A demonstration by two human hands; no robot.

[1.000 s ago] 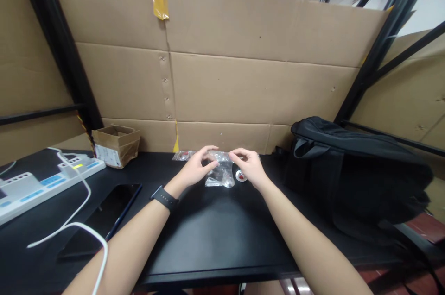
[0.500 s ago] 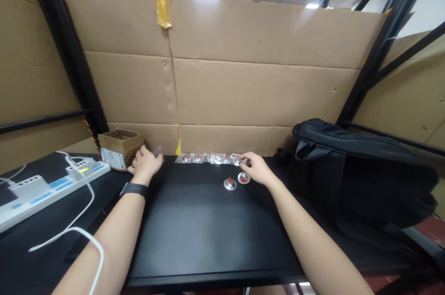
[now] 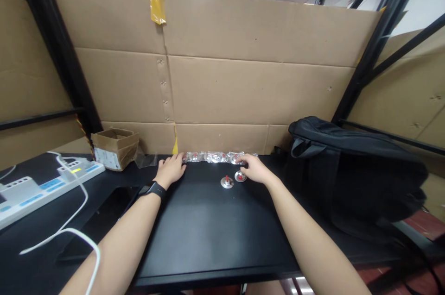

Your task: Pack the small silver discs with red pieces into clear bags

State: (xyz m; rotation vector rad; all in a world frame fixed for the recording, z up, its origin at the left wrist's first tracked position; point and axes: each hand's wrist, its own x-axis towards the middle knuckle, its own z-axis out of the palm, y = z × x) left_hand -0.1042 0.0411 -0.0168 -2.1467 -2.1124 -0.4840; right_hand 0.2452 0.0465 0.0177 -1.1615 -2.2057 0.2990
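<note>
Along the back of the black table lies a row of small metal discs with red knobs in clear plastic wrappers (image 3: 218, 157). My left hand (image 3: 170, 169), palm down with fingers stretched out, reaches the row's left end and partly hides the packet there. At the right end, my right hand (image 3: 256, 168) has its thumb and fingers apart, by a wrapped disc (image 3: 235, 158). Just below those fingers is an unwrapped disc (image 3: 239, 176), close to the thumb. Another bare disc (image 3: 227, 182) with an upright red knob sits nearer to me.
A small open cardboard box (image 3: 116, 149) stands at the back left, a clear plastic wrapper (image 3: 145, 160) beside it. White power strips (image 3: 48, 188), cables and a dark flat device (image 3: 100, 216) lie left. A black bag (image 3: 351, 179) fills the right; a cardboard wall (image 3: 222, 91) rises behind.
My left hand has moved right, from beside the box to the row's left end. A clear wrapper now shows by the box. My right hand stays near the row's right end.
</note>
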